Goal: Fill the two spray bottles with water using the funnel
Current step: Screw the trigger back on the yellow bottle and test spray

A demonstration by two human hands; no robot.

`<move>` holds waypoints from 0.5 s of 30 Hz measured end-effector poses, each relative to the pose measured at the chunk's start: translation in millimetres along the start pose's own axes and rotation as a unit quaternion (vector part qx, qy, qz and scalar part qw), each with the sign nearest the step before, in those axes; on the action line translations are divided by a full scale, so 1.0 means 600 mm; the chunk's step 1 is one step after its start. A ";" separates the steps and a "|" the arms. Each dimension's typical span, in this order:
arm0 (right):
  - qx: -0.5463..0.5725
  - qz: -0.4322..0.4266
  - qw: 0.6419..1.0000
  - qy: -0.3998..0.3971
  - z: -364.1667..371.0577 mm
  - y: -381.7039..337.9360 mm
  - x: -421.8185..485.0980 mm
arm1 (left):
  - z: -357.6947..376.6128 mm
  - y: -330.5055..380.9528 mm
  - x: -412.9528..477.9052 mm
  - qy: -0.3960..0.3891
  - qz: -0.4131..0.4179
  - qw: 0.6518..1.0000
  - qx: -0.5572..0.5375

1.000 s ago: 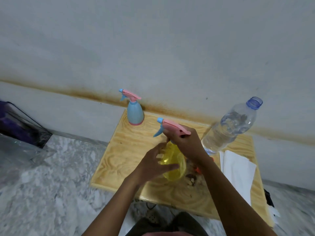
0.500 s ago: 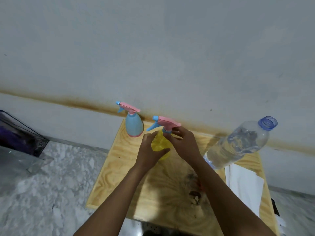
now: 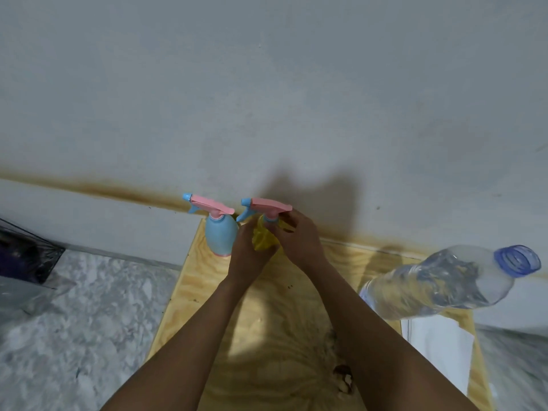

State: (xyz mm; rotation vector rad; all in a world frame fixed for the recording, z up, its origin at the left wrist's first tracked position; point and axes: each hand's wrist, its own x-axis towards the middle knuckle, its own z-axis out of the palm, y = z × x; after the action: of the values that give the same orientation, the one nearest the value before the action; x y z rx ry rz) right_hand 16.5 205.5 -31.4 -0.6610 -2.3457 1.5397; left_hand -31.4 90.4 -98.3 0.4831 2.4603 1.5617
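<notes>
A yellow spray bottle (image 3: 262, 240) with a pink and blue trigger head stands at the back of the wooden table (image 3: 267, 321), close to the wall. My left hand (image 3: 246, 253) grips its body from the left. My right hand (image 3: 298, 237) holds its neck and right side just under the trigger. Right beside it on the left stands a blue spray bottle (image 3: 221, 235) with the same pink head, untouched. A large clear water bottle (image 3: 444, 281) with an open blue neck stands at the right. I see no funnel.
White paper (image 3: 439, 345) lies on the table's right side under the water bottle. Dark stains and crumbs (image 3: 342, 378) mark the front of the table. The wall runs just behind the bottles. A dark plastic bag (image 3: 23, 256) sits on the marble floor at left.
Both hands have carried the yellow spray bottle from the table's middle to the back, setting it next to the blue one. The camera has tilted with them.
</notes>
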 end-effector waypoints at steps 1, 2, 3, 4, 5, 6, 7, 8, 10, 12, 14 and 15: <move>0.003 0.003 1.000 -0.004 0.001 0.001 0.002 | 0.000 -0.003 0.002 -0.001 0.002 1.000 0.001; 0.004 0.004 1.000 -0.006 0.001 0.002 0.002 | 0.000 -0.005 0.003 -0.001 0.002 1.000 0.003; 0.008 0.005 1.000 -0.007 0.002 0.004 0.002 | -0.001 -0.004 0.003 -0.003 0.002 1.000 0.002; 0.011 0.007 1.000 -0.004 0.003 0.005 0.000 | -0.001 -0.006 0.003 -0.005 0.001 1.000 -0.002; 0.010 0.011 1.000 0.002 0.005 0.007 -0.003 | -0.001 -0.007 0.002 -0.007 -0.002 1.000 -0.013; 0.002 0.017 1.000 0.009 0.006 0.009 -0.006 | -0.001 -0.007 -0.001 -0.009 -0.005 1.000 -0.026; -0.008 0.022 1.000 0.015 0.008 0.011 -0.008 | -0.001 -0.007 -0.003 -0.007 -0.010 0.999 -0.038; -0.014 0.026 0.999 0.019 0.010 0.012 -0.010 | -0.001 -0.009 -0.004 -0.006 -0.013 0.999 -0.046; -0.009 0.031 0.999 0.024 0.014 0.013 -0.012 | -0.002 -0.013 -0.004 -0.007 -0.011 0.999 -0.048; -0.008 0.037 0.999 0.028 0.016 0.011 -0.013 | -0.003 -0.014 -0.003 -0.015 -0.006 0.999 -0.038; -0.009 0.040 0.999 0.034 0.017 0.011 -0.014 | -0.005 -0.014 -0.001 -0.018 -0.008 0.999 -0.029; -0.006 0.041 0.999 0.035 0.017 0.011 -0.015 | -0.006 -0.012 -0.001 -0.017 -0.012 0.999 -0.025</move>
State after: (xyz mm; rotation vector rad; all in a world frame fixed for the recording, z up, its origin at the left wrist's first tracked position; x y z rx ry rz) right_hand 21.4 195.1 -41.3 -0.8112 -2.3042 1.5114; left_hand -33.2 84.6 -103.1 0.4669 2.3866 1.5893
